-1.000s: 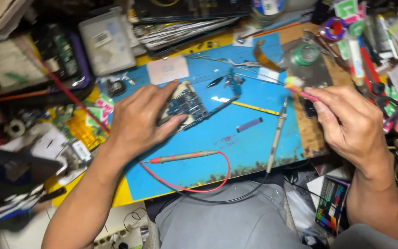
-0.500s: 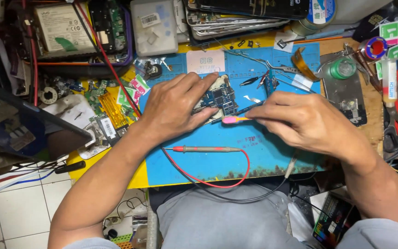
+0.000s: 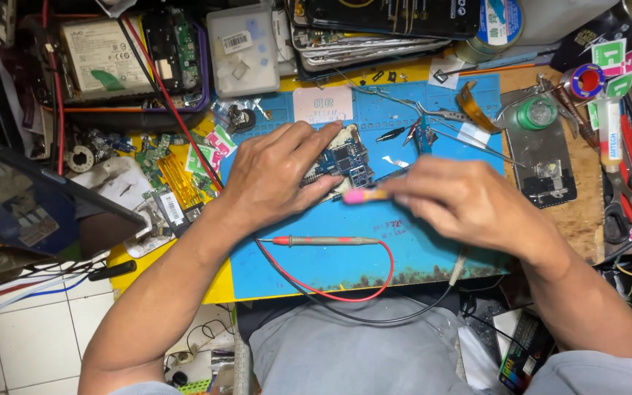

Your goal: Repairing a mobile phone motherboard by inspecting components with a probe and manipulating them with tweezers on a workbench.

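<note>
Landmark: blue mat point(image 3: 404, 252) on the bench. Everything below is placed against it.

Near edge of mat: it overhangs toward the person's grey lap; the front strip is worn and stained. A red test probe point(image 3: 316, 241) lies flat on the mat's near-left part, its red lead looping down past the front edge with a black lead. That near strip is the only open run of mat; the rest is covered by hands.

Mid mat: left hand point(image 3: 276, 175) lies palm down, fingers spread, pressing on a small blue circuit board point(image 3: 345, 161) at mat centre, thumb and fingertips touching the board's near and far edges. Right hand point(image 3: 469, 201) comes in from the right, fingers pinched together on a thin tool with a pink end point(image 3: 363, 195); the pink end sits just at the board's near edge, touching or nearly, can't tell which.

Far mat: pale card point(image 3: 323, 104) at the far edge, tweezers point(image 3: 422, 132) just right of the board, amber tape strip point(image 3: 471, 102) near the far-right corner.

Off the mat, right: metal plate point(image 3: 543, 157) with a green-topped jar point(image 3: 537, 113), then a crowd of tools and scissors. No room there.

Off the mat, left: loose green board scraps and yellow parts point(image 3: 177, 179), a dark tablet-like screen point(image 3: 23, 205) overhanging the bench edge.

Beyond the far edge: clear plastic box point(image 3: 243, 47), opened phone with battery point(image 3: 122, 51), stacked phone shells point(image 3: 374, 22). Packed tight to the mat edge.
</note>
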